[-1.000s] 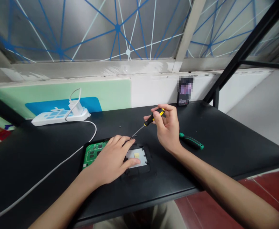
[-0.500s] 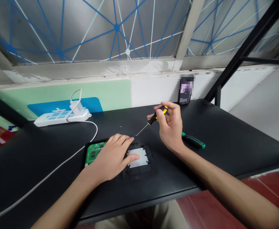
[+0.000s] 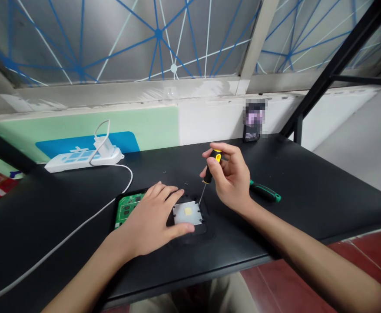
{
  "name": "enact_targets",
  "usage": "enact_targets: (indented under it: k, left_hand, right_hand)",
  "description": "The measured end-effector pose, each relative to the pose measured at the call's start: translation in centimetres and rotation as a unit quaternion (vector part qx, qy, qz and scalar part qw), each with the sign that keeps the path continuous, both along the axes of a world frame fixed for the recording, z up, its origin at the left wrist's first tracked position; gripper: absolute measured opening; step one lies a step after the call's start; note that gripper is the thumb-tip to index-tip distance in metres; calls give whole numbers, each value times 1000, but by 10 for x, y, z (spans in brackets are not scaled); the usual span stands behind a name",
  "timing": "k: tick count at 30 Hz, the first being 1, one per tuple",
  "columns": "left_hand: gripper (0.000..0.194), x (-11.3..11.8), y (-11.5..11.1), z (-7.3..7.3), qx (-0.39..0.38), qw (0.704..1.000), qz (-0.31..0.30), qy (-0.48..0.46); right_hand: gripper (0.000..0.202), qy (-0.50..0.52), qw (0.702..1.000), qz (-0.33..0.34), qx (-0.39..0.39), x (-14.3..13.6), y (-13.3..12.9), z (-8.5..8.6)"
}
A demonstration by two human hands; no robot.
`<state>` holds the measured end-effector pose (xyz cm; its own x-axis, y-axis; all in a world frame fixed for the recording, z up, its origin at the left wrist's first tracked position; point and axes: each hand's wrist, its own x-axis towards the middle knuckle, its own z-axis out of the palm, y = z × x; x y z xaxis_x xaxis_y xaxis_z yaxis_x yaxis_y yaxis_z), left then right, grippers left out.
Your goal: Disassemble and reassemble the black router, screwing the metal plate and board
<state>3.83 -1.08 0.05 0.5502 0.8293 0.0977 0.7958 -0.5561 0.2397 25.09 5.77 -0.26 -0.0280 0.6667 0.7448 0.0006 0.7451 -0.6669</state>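
Note:
My right hand [image 3: 229,176] grips a black and yellow screwdriver [image 3: 207,174], its shaft slanting down to the upper right corner of a silver metal plate [image 3: 193,214]. A small yellowish square lies in the middle of that plate, and dark screws or tabs line its edge. The plate sits in a black housing [image 3: 210,230]. Fingers spread, my left hand [image 3: 151,217] lies flat across the housing's left part and the edge of a green circuit board [image 3: 127,206]. Whether the screwdriver tip touches a screw is too small to tell.
A green and black tool [image 3: 265,191] lies right of my right hand. Two tiny pieces lie behind the housing. A white power strip [image 3: 82,161] with a cable is at the back left, and a phone [image 3: 252,124] leans on the wall.
The screwdriver has swung down from behind the housing to the plate's corner and is steeper. A tiny piece now lies where its tip was. My left thumb has shifted slightly right and down.

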Motion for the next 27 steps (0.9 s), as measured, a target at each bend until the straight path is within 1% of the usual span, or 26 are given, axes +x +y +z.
enact_targets:
  k: [2,4,9,15,21,27]
  left_hand:
    - [91,-1,-2,0,-12,1000,-4,-2]
    - [100,-2,-3,-1,-19,1000,-11,-2]
    - [110,-6,-2,-1,-24,999,-37,-5]
    - [110,-7,-4,0,-38,998,-48,-11]
    - [104,-9,-4,0,-45,998,-46,-14]
    - [105,-8,-5,0,-49,998,-44,-9]
  right_hand:
    - [29,-3,1000,2,10,0,-3,1]
    - [30,-4,1000,10,23,0,-6,1]
    - [32,-4,998,36,44,-1,-12,2]
    - [32,-13,998,44,46,-1,-15,0]
    - [32,-17,998,42,42,0,-16,-1]
    - [34,-28,998,41,38,1,-16,0]
